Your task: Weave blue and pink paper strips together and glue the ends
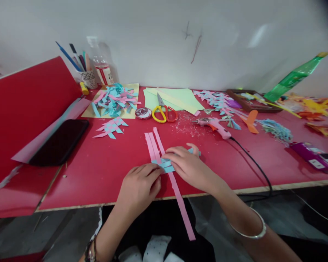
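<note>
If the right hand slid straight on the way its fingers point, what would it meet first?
Most likely the pink paper strips, close ahead of the right hand. Its exact height above the table is hard to judge from this one view.

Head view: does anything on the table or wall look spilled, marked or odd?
Yes: pale bits litter the red table between the scissors and glue gun, like unswept scraps. Dark scribbles mark the otherwise plain wall.
</note>
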A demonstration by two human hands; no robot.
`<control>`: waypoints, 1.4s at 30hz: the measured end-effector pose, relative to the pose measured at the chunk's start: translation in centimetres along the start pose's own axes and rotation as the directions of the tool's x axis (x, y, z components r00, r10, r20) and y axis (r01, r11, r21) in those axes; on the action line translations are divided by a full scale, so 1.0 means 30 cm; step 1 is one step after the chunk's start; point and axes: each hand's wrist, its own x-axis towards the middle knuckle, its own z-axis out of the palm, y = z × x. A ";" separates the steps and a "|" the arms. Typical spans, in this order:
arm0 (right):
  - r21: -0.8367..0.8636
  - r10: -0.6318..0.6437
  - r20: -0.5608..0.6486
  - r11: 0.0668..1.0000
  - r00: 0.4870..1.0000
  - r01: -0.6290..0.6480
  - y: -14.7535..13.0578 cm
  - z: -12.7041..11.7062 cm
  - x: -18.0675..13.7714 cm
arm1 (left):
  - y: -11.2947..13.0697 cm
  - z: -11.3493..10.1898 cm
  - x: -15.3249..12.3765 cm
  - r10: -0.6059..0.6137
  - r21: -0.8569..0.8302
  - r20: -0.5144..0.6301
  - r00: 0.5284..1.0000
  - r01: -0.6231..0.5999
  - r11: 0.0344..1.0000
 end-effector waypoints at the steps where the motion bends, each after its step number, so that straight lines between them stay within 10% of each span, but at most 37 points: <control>1: -0.015 -0.001 0.011 1.000 1.000 0.001 -0.003 0.007 0.003 | 0.000 0.000 0.000 0.000 -0.001 0.007 1.000 0.000 1.000; 24: -0.050 0.119 -0.204 0.990 0.972 -0.132 0.040 -0.005 -0.117 | 0.006 0.003 0.001 0.011 0.051 0.015 1.000 -0.012 0.999; 33: -0.043 -0.118 0.153 0.991 0.981 0.126 0.037 0.015 -0.242 | 0.005 0.006 0.002 0.006 0.033 0.005 1.000 -0.007 0.999; 42: -0.282 -0.195 0.060 0.937 0.979 0.204 0.007 0.075 -0.264 | 0.003 0.010 0.000 -0.009 0.023 0.011 1.000 0.009 1.000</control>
